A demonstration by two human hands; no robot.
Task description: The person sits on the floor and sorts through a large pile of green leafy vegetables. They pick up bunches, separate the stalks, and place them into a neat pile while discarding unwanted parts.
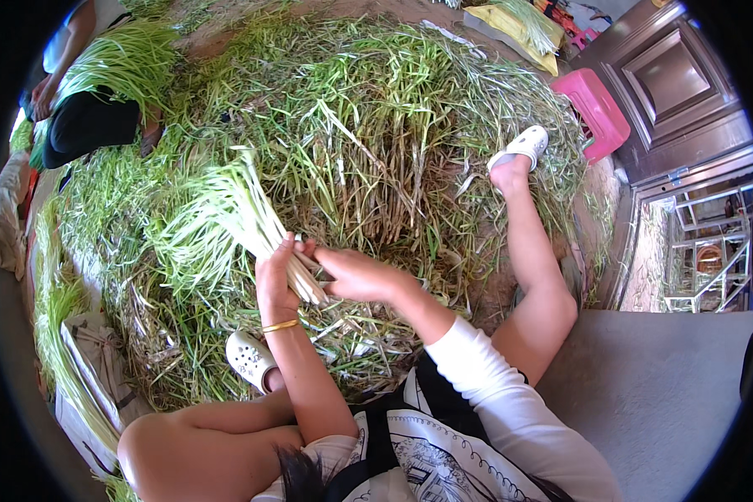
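My left hand (276, 276) is closed around a bundle of long, slender vegetable stalks (245, 216). Thin pale-green leaves fan out to the upper left, while the whitish stalk ends (307, 285) point down and right toward my lap. Against the right side of this bundle, near its lower end, is my right hand (351, 270), fingers bent; blur hides whether they grip a stalk. Beneath both hands spreads a thick heap of green and dry brown stalks (376, 169), with many browned lower ends lying in rows in the middle.
At upper left, another person's hand (42, 97) is beside a large bunch of greens (122, 56) on their lap. More long greens (75, 370) lie over a pale sack (94, 332) at left. A pink plastic stool (593, 116) stands before a brown panelled door (668, 72) at right.
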